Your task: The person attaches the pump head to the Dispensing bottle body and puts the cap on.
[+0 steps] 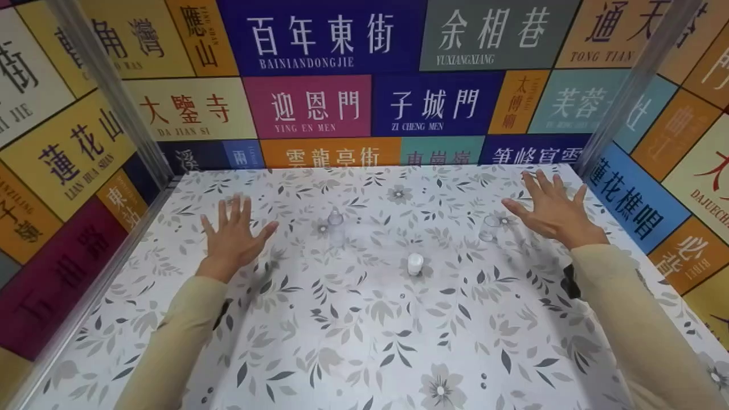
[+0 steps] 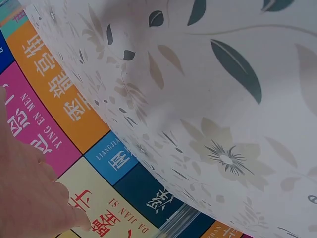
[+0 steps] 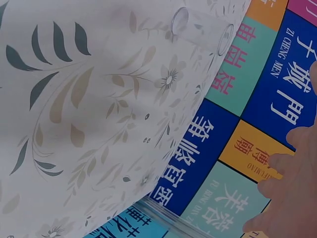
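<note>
three small containers stand apart from one another on the table (image 1: 319, 324) in front of you. the transparent bottle (image 1: 336, 230) is to the left, upright, a narrow neck over a straight body; whether it has any liquid in it, you cannot tell. nearer you and right of it stands the white container (image 1: 414, 263), short, round and opaque, so its contents are hidden. the transparent cup (image 1: 489, 228) is on the right, upright; your right wrist view shows it as a plain cylinder with a rounded rim, and the table's print shows through its wall.

your left hand (image 1: 232, 239) is left of the bottle, well apart from it, its grip wide, fingers spread and holding nothing. your right hand (image 1: 551, 212) is just beyond the cup on its right, thumb towards it without touching; that grip is wide and bare too.

the table has a white, smooth-looking covering printed with grey flowers and leaves (a few leaves are much darker than the rest). your sleeves (image 1: 185, 327) are pale yellow cloth. round the table, the walls (image 1: 336, 42) are patchworks of flat, coloured rectangles with large characters and latin letters, and see-through strips run down the corners.
</note>
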`<action>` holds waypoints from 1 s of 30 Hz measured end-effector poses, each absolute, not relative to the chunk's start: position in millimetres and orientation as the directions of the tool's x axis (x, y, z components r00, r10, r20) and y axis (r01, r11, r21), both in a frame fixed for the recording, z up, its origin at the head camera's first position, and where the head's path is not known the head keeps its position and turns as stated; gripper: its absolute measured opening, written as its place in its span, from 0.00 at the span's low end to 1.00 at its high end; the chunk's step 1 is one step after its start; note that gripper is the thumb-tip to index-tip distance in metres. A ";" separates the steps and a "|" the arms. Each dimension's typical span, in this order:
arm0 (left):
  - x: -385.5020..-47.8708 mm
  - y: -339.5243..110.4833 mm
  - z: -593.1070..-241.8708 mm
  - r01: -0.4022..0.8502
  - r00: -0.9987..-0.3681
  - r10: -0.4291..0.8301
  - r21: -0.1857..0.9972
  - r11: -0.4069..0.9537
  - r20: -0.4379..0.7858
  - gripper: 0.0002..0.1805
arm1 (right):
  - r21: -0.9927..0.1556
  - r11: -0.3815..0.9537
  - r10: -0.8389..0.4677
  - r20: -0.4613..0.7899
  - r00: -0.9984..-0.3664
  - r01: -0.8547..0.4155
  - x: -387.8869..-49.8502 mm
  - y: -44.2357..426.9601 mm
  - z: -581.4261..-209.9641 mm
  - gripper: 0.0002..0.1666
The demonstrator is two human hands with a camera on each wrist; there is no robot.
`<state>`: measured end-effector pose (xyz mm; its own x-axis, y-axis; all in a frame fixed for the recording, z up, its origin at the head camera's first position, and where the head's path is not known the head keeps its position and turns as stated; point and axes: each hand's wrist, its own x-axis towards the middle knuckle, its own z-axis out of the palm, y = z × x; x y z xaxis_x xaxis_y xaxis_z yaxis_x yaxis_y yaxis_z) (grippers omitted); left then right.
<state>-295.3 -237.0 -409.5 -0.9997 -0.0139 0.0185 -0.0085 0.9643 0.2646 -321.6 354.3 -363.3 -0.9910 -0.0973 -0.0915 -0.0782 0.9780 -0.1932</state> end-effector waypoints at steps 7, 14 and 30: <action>-294.0 -234.5 -408.1 -0.019 -1.000 -0.021 0.262 0.965 0.002 0.53 | -0.204 0.976 -0.098 -0.087 -0.991 -0.079 -321.1 353.4 -361.2 0.62; -292.1 -232.7 -408.4 -0.007 -1.000 -0.010 0.259 0.966 0.011 0.52 | -0.196 0.977 -0.102 -0.079 -0.992 -0.085 -318.9 353.5 -363.1 0.61; -286.7 -229.9 -415.1 0.064 -0.998 0.055 0.225 0.972 0.043 0.50 | -0.184 0.977 -0.119 -0.052 -0.992 -0.107 -313.0 348.1 -363.3 0.61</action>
